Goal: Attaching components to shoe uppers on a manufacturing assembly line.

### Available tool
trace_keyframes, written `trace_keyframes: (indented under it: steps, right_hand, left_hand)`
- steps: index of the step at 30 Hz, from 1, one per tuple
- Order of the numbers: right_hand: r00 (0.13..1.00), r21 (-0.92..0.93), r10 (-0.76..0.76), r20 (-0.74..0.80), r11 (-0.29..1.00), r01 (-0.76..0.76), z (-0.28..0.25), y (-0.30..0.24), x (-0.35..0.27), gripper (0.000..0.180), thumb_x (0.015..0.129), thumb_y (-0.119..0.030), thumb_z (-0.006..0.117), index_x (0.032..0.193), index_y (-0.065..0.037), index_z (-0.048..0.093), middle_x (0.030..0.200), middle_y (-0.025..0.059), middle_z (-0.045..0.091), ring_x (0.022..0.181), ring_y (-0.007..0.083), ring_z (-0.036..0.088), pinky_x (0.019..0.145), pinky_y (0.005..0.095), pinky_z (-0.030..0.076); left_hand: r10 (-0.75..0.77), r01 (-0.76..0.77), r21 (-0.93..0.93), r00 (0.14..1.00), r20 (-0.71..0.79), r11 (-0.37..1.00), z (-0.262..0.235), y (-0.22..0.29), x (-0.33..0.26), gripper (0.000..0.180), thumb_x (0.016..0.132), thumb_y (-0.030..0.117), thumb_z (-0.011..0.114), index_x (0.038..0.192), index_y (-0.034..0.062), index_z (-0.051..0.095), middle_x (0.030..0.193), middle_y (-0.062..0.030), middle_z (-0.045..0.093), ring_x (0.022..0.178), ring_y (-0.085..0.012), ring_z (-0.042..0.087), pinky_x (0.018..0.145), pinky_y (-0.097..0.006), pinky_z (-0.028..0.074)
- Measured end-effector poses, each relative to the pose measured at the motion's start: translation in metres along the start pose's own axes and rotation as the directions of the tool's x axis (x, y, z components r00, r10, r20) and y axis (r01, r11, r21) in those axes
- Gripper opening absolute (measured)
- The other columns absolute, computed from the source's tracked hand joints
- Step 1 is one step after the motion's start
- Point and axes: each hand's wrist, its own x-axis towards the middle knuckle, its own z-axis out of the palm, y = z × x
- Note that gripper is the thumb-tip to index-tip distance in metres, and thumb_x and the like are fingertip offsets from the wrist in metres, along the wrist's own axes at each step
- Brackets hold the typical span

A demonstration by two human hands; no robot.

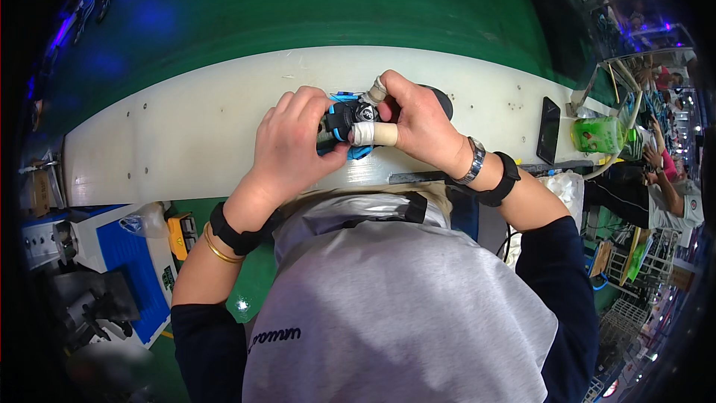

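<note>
A small black and blue part [344, 121] with a round metal piece on top is held over the white bench ledge [186, 134]. My left hand [292, 142] grips it from the left, fingers curled over it. My right hand [412, 121] grips it from the right; its thumb and forefinger are wrapped in pale tape and press on the part's top and front. Much of the part is hidden under my fingers.
A green conveyor belt [313, 7] runs beyond the ledge. A black phone [548, 129] and a green bottle [597, 134] lie at the right end. A yellow tool [177, 233] and a blue-white machine [123, 254] sit lower left. Other people sit at far right.
</note>
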Motion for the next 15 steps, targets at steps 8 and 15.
trace_keyframes:
  steps: [8,15]
  right_hand:
    - [0.995,-0.06,-0.093,0.043,0.994,0.096,0.003,-0.002,0.001,0.057,0.075,-0.032,0.078,0.124,-0.009,0.058,0.069,0.005,0.052,0.06,0.0195,0.05,0.06,0.0318,0.045]
    - [0.981,0.093,-0.146,0.127,0.986,0.135,-0.014,-0.001,0.002,0.039,0.078,-0.026,0.08,0.101,-0.003,0.059,0.066,-0.0011,0.047,0.062,0.0098,0.043,0.058,0.0265,0.042]
  left_hand:
    - [0.011,-0.011,-0.004,1.0,0.015,1.0,-0.003,0.002,0.002,0.046,0.059,0.015,0.078,0.099,0.0033,0.057,0.103,-0.0084,0.06,0.09,-0.0285,0.059,0.074,-0.038,0.05]
    - [0.033,-0.033,0.045,0.999,0.006,0.998,0.002,0.004,0.002,0.063,0.051,0.033,0.088,0.101,0.0088,0.059,0.097,-0.0034,0.06,0.087,-0.0224,0.058,0.071,-0.035,0.045]
